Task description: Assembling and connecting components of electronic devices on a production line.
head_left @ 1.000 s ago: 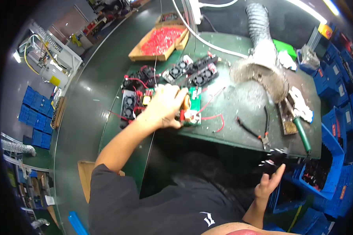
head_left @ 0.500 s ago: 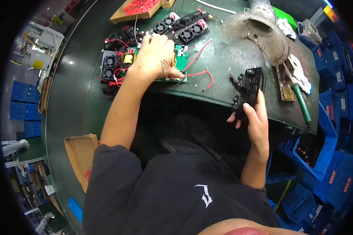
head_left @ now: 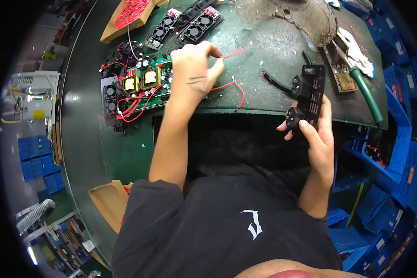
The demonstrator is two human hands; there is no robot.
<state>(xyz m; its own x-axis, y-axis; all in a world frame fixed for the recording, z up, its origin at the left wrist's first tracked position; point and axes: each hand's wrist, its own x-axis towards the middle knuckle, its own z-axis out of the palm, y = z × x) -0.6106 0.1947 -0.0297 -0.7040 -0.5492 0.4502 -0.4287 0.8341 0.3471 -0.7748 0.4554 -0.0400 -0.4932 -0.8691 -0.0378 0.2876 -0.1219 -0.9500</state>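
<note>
My left hand is over the right part of a green circuit board, its thumb and forefinger pinched on a red wire whose free end points right. The board carries yellow-wrapped transformers and red leads, and a black panel with two small fans stands at its left end. Another red wire bends over the bench by the hand. My right hand grips a black slotted panel with black sockets and a short black cable, holding it up over the bench's front edge. Part of the board is hidden under my left hand.
Fan panels lie behind the board, beside a cardboard box of red wires. A soldering iron with a green handle rests on a tray at the right, near white gloves. A dusty fume duct stands behind.
My left hand has moved right off the board's middle, now pinching a red wire, and the transformers show. The view has shifted; my right hand still holds the black panel.
</note>
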